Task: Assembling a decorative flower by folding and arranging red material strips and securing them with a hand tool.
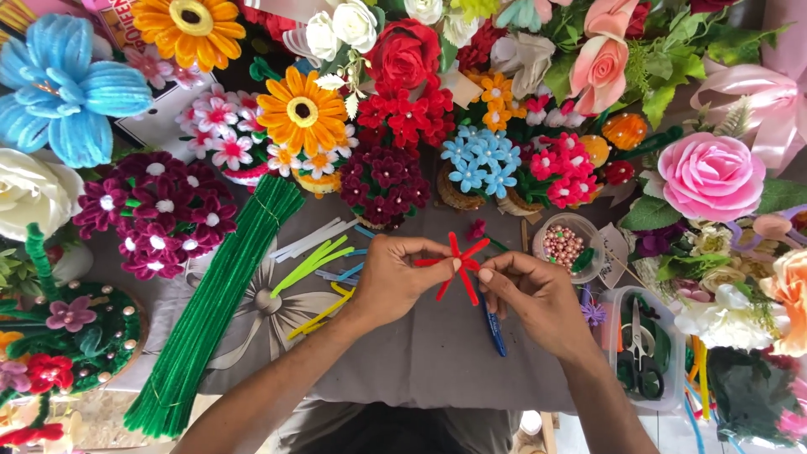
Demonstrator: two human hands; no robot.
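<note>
Between both hands, over the grey cloth [420, 353], the red pipe-cleaner star [456, 264] is being held up off the table. Left hand [393, 282] is pinching it at the centre w/ thumb & fingertips closed on the crossing; right hand [531, 294] is gripping it from the other side, fingers curled in tight on the lower-right spokes. Neither hand is slack.

Judgement on doing this step well: the twist at the crossing is what's keeping the spokes together, so left pinch should be staying dead on the centre while right is working one spoke at a time; pulling too hard is prob. going to skew the spokes unevenly.

Just below the star, partly under the right hand, a blue pen-like stick [496, 332] is lying on the cloth. Left of the star, loose lime, yellow & white pipe-cleaner pieces [315, 261] are lying scattered, and further left a thick bundle of green pipe cleaners [218, 311] is running diagonally. Right of the star, a small clear cup of pink beads [563, 245] is sitting close by; further right, a clear tub w/ scissors [640, 353]. Above the star, finished pipe-cleaner flowers are crowding the table: blue cluster [481, 161], maroon cluster [385, 181], orange daisy [301, 111].
</note>
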